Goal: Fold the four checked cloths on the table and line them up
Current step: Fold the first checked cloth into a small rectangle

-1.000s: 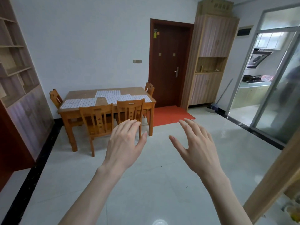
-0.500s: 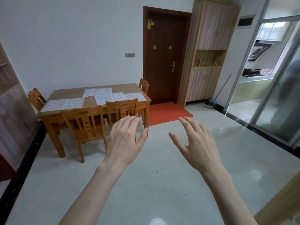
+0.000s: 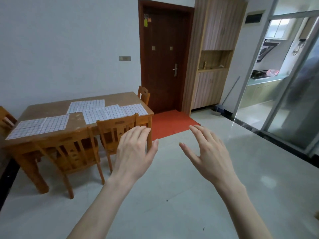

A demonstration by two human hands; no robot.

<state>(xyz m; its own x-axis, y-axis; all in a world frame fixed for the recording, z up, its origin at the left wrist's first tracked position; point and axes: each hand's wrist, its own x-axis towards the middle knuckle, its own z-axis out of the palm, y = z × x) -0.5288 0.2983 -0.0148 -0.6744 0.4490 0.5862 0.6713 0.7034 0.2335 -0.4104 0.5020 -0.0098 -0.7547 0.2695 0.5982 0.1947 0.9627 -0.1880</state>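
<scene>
**Inspector:** Count the cloths.

**Assistant:** Four checked cloths, all flat and unfolded on the table [image 3: 77, 118]. Left cloth [image 3: 38, 125] lies near the front left edge. Back cloth [image 3: 86, 105] lies toward the wall. Middle cloth [image 3: 101, 113] and right cloth [image 3: 133, 109] sit near the front right; they overlap each other, and the middle one laps the back cloth's edge.

**Inspector:** Chairs?

**Assistant:** Four visible: two at the near side, front chair [image 3: 72, 152] and second chair [image 3: 117, 133]; one at the far right end [image 3: 144, 94]; one partly cut off at the left edge [image 3: 6, 119].

**Inspector:** Hands?

**Assistant:** Two, both raised over the floor, well short of the table. Left hand [image 3: 133, 152] has fingers spread and slightly bent, holding nothing. Right hand [image 3: 209, 153] likewise, thumb out, holding nothing.

**Inspector:** Containers?

**Assistant:** One cabinet [image 3: 214, 54] beside the door [image 3: 164, 62]. Its open niche holds a few small items (too small to identify).
</scene>
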